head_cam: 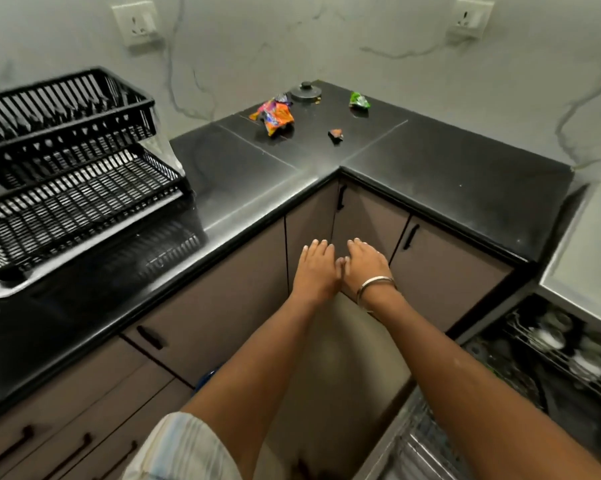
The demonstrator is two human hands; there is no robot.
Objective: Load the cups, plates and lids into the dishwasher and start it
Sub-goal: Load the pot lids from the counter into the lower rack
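Observation:
My left hand (314, 268) and my right hand (365, 266) are stretched out side by side, palms down, fingers straight, thumbs touching. Neither holds anything. They hover in front of the corner cabinet doors (365, 220), below the black countertop (448, 174). At the lower right the dishwasher (569, 341) stands open. Its upper rack (562, 355) holds several steel cups and bowls, blurred. Part of a lower wire rack (420, 445) shows at the bottom edge. A dark round lid (306, 91) with a knob lies on the counter's far corner.
A black two-tier dish rack (67, 168) stands on a tray at the left, with nothing in it. Crumpled snack wrappers (273, 116) and a green wrapper (358, 100) lie near the lid. Drawers with dark handles (84, 441) fill the lower left. Two wall sockets sit above.

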